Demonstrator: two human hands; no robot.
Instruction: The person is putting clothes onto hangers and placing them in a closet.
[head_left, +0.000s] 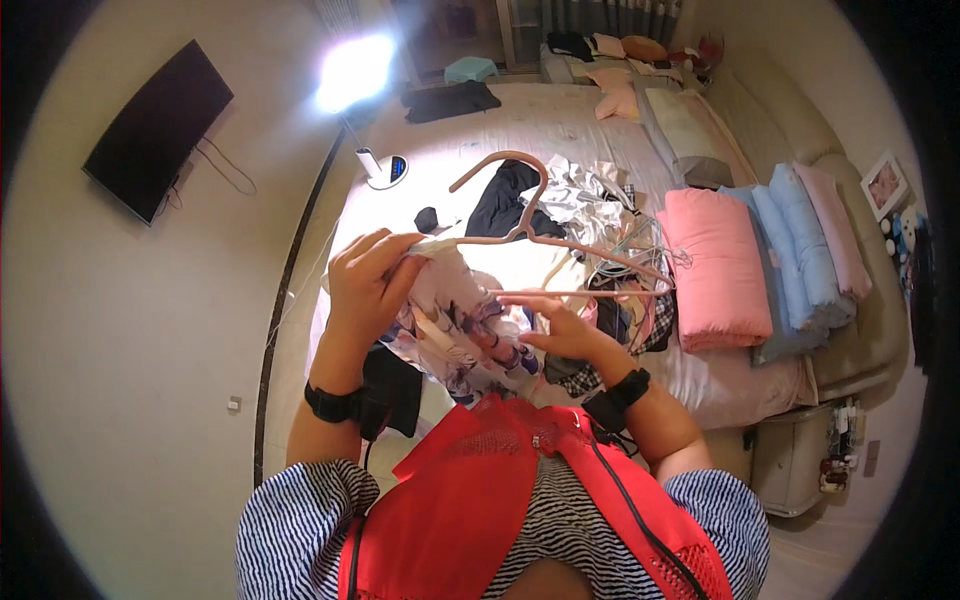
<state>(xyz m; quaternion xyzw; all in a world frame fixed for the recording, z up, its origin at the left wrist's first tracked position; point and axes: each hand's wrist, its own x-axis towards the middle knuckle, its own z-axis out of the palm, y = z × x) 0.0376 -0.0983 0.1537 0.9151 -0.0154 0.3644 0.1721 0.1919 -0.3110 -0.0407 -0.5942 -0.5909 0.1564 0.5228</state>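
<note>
My left hand (379, 277) grips the upper edge of a white garment with a multicoloured print (480, 330), with one end of a pink clothes hanger (529, 232) inside or behind the cloth there. The hanger's hook points up and away from me, and its other arm stretches bare to the right. Beneath the hanger's lower bar is my right hand (566, 326), its fingers apart and close to the bar and the garment; whether they touch is not clear. The garment hangs down towards my red vest. A black garment (510, 199) lies on the bed beyond the hanger.
On the bed (525, 112) lie crumpled white clothes (592, 199), thin wire hangers (637, 247) and checked clothes (660, 322). A rolled pink quilt (716, 270) and folded blue quilts (799, 247) stand at the right. A lit lamp (367, 161) stands at the bed's left edge.
</note>
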